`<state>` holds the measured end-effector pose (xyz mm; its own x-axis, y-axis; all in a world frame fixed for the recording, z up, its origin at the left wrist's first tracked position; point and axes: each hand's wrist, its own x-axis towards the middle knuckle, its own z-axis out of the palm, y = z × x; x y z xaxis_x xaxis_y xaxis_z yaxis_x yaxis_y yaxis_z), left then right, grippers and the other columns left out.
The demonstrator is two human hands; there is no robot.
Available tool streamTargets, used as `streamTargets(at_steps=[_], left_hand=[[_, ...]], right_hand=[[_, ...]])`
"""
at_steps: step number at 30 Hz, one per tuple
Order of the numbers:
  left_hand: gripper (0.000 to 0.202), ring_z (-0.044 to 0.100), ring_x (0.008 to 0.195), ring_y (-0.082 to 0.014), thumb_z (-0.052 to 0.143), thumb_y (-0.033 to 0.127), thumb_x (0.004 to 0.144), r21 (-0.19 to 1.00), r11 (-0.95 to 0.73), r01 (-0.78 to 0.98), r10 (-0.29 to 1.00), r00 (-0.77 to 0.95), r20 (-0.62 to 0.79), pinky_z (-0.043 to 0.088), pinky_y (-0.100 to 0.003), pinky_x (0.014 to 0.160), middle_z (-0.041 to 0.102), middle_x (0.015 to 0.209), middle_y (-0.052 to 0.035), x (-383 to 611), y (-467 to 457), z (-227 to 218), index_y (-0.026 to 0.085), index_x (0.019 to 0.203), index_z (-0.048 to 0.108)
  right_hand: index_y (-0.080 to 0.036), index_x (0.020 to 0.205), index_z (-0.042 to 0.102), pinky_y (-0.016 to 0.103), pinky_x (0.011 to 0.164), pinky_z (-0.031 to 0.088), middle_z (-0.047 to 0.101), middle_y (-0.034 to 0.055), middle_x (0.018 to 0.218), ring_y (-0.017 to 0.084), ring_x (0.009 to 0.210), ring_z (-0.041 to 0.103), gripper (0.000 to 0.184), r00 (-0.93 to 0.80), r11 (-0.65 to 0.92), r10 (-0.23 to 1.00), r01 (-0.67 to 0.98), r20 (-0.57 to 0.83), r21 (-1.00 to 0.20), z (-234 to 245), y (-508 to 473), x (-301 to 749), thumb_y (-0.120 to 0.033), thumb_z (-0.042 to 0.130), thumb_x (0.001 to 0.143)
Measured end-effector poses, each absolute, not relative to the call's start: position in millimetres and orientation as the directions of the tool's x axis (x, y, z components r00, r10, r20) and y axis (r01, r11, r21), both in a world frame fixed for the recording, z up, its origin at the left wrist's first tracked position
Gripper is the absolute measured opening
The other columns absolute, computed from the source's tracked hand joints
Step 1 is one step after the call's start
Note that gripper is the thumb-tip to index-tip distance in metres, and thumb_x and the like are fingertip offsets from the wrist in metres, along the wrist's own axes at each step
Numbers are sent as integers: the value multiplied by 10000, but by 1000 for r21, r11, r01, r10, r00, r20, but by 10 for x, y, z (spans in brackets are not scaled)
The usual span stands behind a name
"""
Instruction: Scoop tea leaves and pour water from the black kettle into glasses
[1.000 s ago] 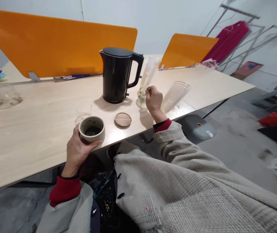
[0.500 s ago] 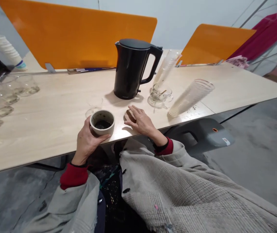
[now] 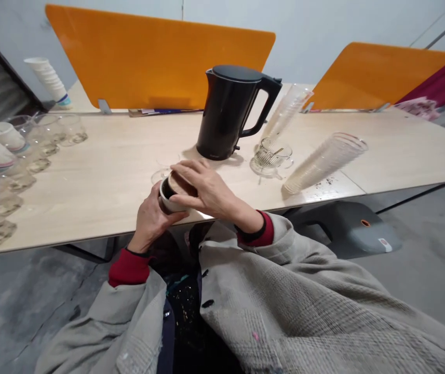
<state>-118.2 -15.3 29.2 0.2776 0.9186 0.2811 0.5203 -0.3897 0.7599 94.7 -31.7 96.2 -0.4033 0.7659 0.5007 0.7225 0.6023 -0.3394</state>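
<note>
My left hand [image 3: 150,218] is wrapped round a small grey ceramic jar [image 3: 169,201] at the near edge of the wooden table [image 3: 101,171]. My right hand [image 3: 202,189] holds a round wooden lid [image 3: 178,185] tilted over the jar's mouth, covering most of it; a dark sliver of the inside shows at the left. Behind the jar stands a black electric kettle [image 3: 230,111]. To the right of the kettle sits a small glass cup [image 3: 269,155] on a glass saucer, with a thin stick in it.
A stack of clear plastic cups [image 3: 325,161] lies on its side at the right, another [image 3: 286,111] leans behind the glass cup. Glass and paper cups [image 3: 0,150] crowd the table's left end. Orange dividers [image 3: 160,65] stand along the back. A grey stool [image 3: 347,228] sits under the table.
My right hand left the glass cup, picked the wooden lid up off the table and brought it over the jar. The left hand kept its hold on the jar.
</note>
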Motion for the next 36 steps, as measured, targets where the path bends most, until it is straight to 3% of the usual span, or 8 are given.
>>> streamTargets(at_steps=[6,13,17,21,26,30,36], left_hand=[[1025,802,1207,-362,924,607,719,719,-393,573,918,289,271,659,-428,952,774,1423,-127,-1156,-159,307,229,1575,507],[1001,771,1287,-388,895,566,751,684,-419,596,907,297,298,642,-469,1031,725,1517,-170,-1177,-135,211,211,1589,479],[1001,763,1305,-383,890,570,757,698,-426,575,904,303,302,641,-472,1046,732,1506,-167,-1195,-133,194,210,1594,474],[1084,736,1352,-393,939,584,704,739,-430,519,898,330,291,624,-513,1102,714,1536,-163,-1225,-125,201,224,1616,478],[1063,702,1412,-366,960,573,717,776,-498,388,840,439,319,577,-513,1198,652,1613,-189,-1278,-81,150,206,1616,529],[936,661,1462,-371,914,635,782,711,-562,423,806,473,357,515,-558,1265,694,1566,-178,-1290,-52,91,206,1556,609],[813,688,1428,-359,852,698,837,623,-591,512,797,489,355,463,-582,1306,746,1506,-146,-1290,-41,41,235,1484,685]], right_hand=[[-148,1511,655,619,1175,505,662,215,1460,395,1279,559,808,-468,564,795,804,386,-187,917,-254,698,-780,578,1015],[-186,1601,562,643,1219,492,595,205,1557,393,1354,526,816,-478,574,796,790,372,-215,823,-277,699,-773,535,1035],[-191,1626,535,661,1218,499,568,215,1594,410,1376,523,880,-482,573,803,788,351,-227,799,-265,685,-749,692,965],[-217,1622,555,648,1235,486,581,200,1572,409,1384,553,854,-460,576,801,766,384,-285,761,-239,753,-637,817,925],[-250,1616,579,663,1232,480,600,188,1517,427,1398,564,743,-293,494,822,795,489,-354,885,-167,1122,-597,735,978],[-289,1636,554,732,1268,404,572,173,1530,477,1471,487,746,-134,384,782,872,608,-302,1166,139,1441,-593,714,974],[-253,1636,528,791,1262,348,534,200,1567,500,1480,455,754,-146,360,789,897,597,-256,1377,1087,1356,-624,676,997]])
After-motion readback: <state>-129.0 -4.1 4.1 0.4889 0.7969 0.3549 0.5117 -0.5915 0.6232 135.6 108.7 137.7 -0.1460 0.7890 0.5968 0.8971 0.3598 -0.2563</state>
